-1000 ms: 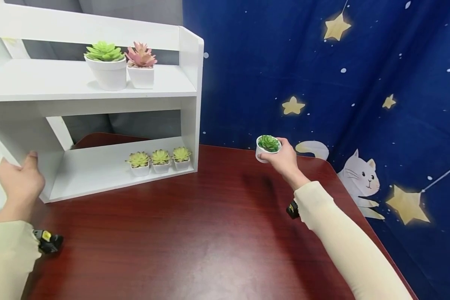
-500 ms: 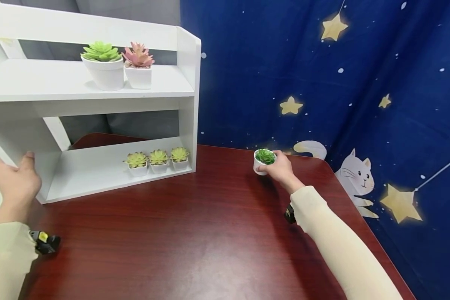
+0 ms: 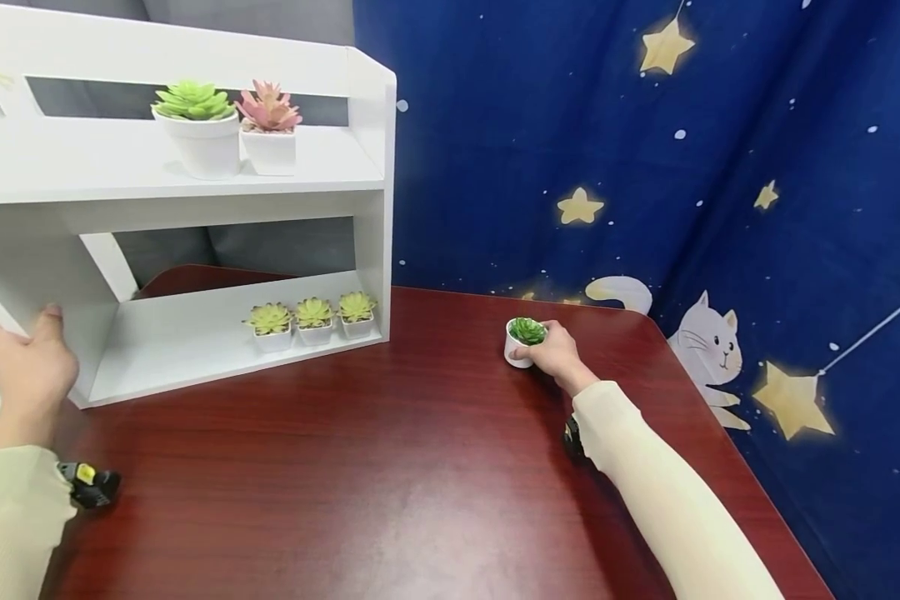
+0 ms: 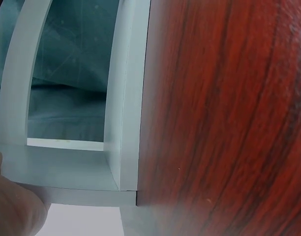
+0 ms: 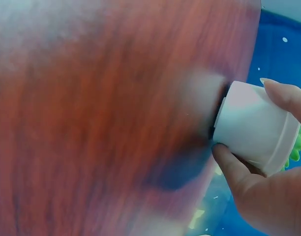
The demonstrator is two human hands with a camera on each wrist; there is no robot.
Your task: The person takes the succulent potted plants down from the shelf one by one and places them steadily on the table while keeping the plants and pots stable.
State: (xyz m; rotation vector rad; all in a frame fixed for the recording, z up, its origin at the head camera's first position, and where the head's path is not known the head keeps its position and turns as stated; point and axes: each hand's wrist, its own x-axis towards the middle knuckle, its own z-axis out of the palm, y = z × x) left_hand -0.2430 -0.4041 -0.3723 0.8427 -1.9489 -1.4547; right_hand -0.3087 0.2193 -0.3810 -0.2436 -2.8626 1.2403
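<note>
White shelf: a two-tier white shelf (image 3: 373,250) standing on the reddish-brown table (image 3: 390,467); I take every place from it.
Green plant in round pot: a squat white pot (image 3: 515,354) with a green rosette (image 3: 527,331) at its mouth; it is to the right of the shelf and well apart from it, over the table.
Right hand: my right hand (image 3: 560,353) grips this pot, thumb and fingers clasped on opposite sides of it; the pot lies on the side of my hand that faces the shelf, so it sits between shelf and palm.
Pot's axis: roughly upright, rosette up and base down; the body is too squat for a marked long axis; the base is right by the tabletop, but whether they touch I cannot tell.
Nearer hand: the right, which has the pot; my left hand (image 3: 32,367) is at the shelf's opposite end, holding the left side panel, thumb on the inner face; the other fingers are mostly hidden behind it.
Lower tier: three small yellow-green succulents (image 3: 315,333) in white pots, in a row towards the shelf's right end.
Upper tier: a bright green succulent in a large round pot (image 3: 204,150); just right of it, a pink one in a square pot (image 3: 270,152).
Curtain: dark blue curtain (image 3: 480,167) with stars and a cat, right of the shelf and beyond the table.
</note>
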